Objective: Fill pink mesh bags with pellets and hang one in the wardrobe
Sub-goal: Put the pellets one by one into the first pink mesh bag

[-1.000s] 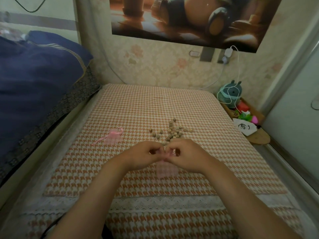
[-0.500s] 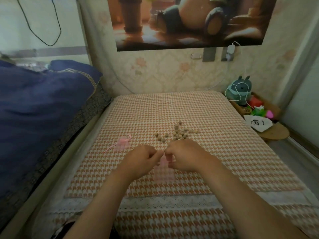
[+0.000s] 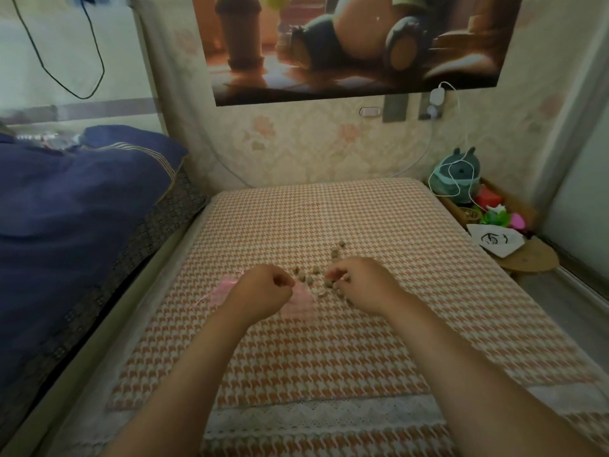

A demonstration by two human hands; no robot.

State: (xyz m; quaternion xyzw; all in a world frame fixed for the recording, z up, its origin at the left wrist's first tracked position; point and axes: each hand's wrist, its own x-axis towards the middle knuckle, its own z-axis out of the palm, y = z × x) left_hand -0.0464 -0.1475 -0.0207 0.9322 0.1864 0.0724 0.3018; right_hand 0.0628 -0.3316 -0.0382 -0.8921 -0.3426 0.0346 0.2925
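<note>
We see both forearms reaching forward from the bottom edge, bare and roughly parallel, over the orange-and-white houndstooth cloth (image 3: pixel 329 364). The left hand (image 3: pixel 263 288) sits knuckles up, its fingers curled tightly into the palm and its thumb tucked toward the fingertips. It seems to pinch the top edge of a pink mesh bag (image 3: pixel 301 305), which spreads flat on the cloth just right of and below the fist. The grip itself is hidden under the fingers. The right hand (image 3: pixel 362 282) lies palm down with the wrist low and the fingers bent over the near edge of the pellets (image 3: pixel 316 277). Its fingertips touch the brown scatter. We cannot tell whether it has any pellet between finger and thumb, since motion blur smears that spot. The two hands are apart, with the pellets lying loose on the cloth between and just beyond them. A second pink mesh bag (image 3: pixel 224 290) with a thin ribbon lies on the cloth at the left, partly hidden behind the left hand. A navy quilt (image 3: pixel 75 199) fills the left side. A poster (image 3: pixel 356 44) hangs on the far wall, and a teal plush toy (image 3: pixel 456 174) wrapped in a white cable (image 3: pixel 441 166) sits at the right.
</note>
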